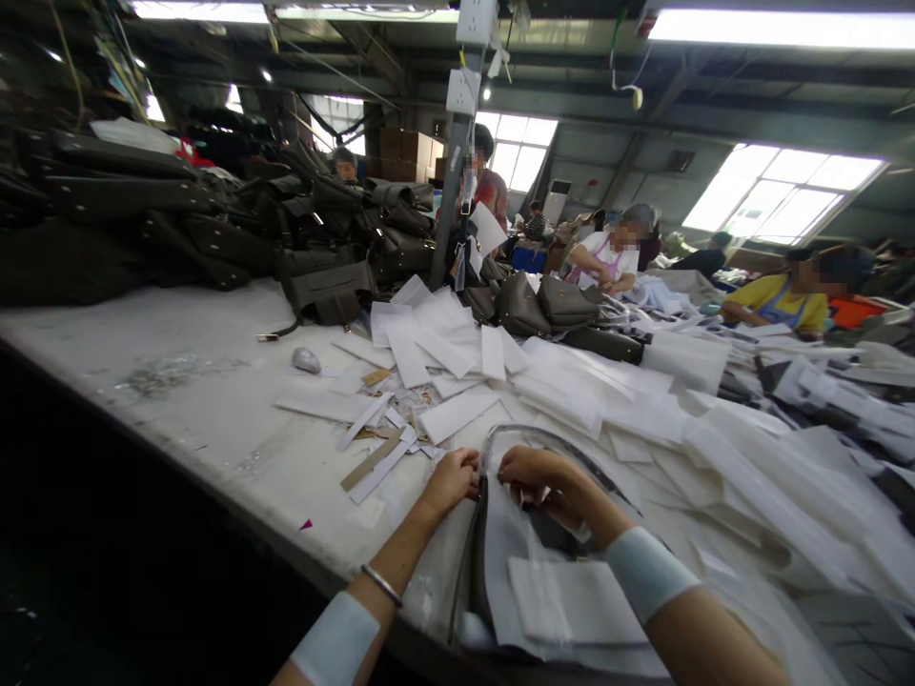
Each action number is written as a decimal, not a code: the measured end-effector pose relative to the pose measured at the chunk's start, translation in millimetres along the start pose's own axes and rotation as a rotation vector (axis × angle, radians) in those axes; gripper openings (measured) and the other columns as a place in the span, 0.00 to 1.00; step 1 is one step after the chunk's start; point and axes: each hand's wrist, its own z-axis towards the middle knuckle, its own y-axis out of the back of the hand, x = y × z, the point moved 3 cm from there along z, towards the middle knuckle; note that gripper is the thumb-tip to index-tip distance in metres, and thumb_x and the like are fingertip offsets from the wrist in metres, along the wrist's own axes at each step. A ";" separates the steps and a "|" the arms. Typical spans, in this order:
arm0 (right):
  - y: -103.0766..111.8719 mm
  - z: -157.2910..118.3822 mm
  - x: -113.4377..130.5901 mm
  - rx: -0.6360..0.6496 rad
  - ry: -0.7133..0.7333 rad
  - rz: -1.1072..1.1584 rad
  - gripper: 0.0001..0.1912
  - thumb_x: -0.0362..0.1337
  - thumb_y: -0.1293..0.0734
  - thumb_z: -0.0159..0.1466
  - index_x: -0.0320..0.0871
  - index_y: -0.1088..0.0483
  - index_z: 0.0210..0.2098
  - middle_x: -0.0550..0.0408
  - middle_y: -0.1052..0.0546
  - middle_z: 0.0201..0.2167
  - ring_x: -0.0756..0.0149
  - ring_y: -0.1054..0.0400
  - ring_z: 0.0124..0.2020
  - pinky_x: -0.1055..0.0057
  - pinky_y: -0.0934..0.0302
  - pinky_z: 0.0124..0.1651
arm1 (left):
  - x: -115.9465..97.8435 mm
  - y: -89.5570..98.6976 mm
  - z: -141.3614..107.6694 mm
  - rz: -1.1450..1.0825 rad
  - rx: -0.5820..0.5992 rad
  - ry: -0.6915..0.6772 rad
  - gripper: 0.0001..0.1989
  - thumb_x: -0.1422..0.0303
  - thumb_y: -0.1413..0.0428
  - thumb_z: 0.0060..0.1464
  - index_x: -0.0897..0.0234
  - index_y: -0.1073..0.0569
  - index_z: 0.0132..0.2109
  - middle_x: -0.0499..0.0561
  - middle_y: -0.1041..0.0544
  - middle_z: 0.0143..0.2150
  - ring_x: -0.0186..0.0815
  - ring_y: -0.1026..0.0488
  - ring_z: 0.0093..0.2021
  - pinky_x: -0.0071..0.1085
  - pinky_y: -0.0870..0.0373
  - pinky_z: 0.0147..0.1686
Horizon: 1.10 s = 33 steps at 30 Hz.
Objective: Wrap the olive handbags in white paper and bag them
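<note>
A dark handbag (477, 572) lies at the table's front edge, with a white sheet (504, 581) and a folded white pad (572, 600) over it. Its handle (564, 436), wrapped in clear plastic, arcs away behind my hands. My left hand (456, 479) pinches the bag's upper left corner, where the handle meets it. Close by on the right, my right hand (536, 474) bends over the bag's top with curled fingers. What those fingers hold, if anything, is hidden.
White sheets (457, 414) and cardboard strips (373, 457) litter the worktable (235, 419). Dark bags (329, 281) are heaped along the back, beside a metal post (449, 200). A small grey lump (306, 359) sits left of centre. Co-workers (611, 252) are busy farther back.
</note>
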 end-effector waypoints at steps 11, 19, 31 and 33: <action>-12.3 14.7 -12.8 0.250 -0.005 0.296 0.06 0.36 0.37 0.53 0.41 0.32 0.30 0.61 0.28 0.21 0.75 0.36 0.18 0.77 0.36 0.25 | -9.8 8.1 3.7 0.373 -0.140 -0.156 0.07 0.76 0.46 0.49 0.62 0.25 0.30 0.53 0.24 0.33 0.41 0.27 0.41 0.37 0.36 0.49; 12.2 1.2 -20.1 -0.007 0.001 0.043 0.18 0.27 0.30 0.43 0.41 0.27 0.35 0.63 0.29 0.20 0.73 0.39 0.17 0.76 0.47 0.21 | -13.0 22.6 -9.4 0.313 -0.230 -0.148 0.06 0.74 0.46 0.48 0.61 0.32 0.25 0.49 0.29 0.31 0.38 0.31 0.37 0.32 0.39 0.42; -13.0 -23.1 -12.1 -0.220 0.178 0.574 0.18 0.47 0.25 0.50 0.41 0.28 0.33 0.57 0.26 0.27 0.67 0.31 0.28 0.70 0.36 0.34 | -0.9 16.1 -19.9 -0.509 -0.158 -0.158 0.12 0.59 0.43 0.46 0.62 0.33 0.27 0.46 0.30 0.26 0.33 0.30 0.33 0.31 0.32 0.42; -18.1 -28.5 -4.3 -0.142 0.230 0.747 0.19 0.51 0.26 0.53 0.42 0.28 0.31 0.53 0.23 0.32 0.64 0.28 0.34 0.65 0.33 0.43 | -0.1 18.8 -20.7 -0.599 -0.161 -0.151 0.14 0.58 0.40 0.44 0.63 0.33 0.27 0.45 0.32 0.25 0.32 0.30 0.32 0.30 0.32 0.40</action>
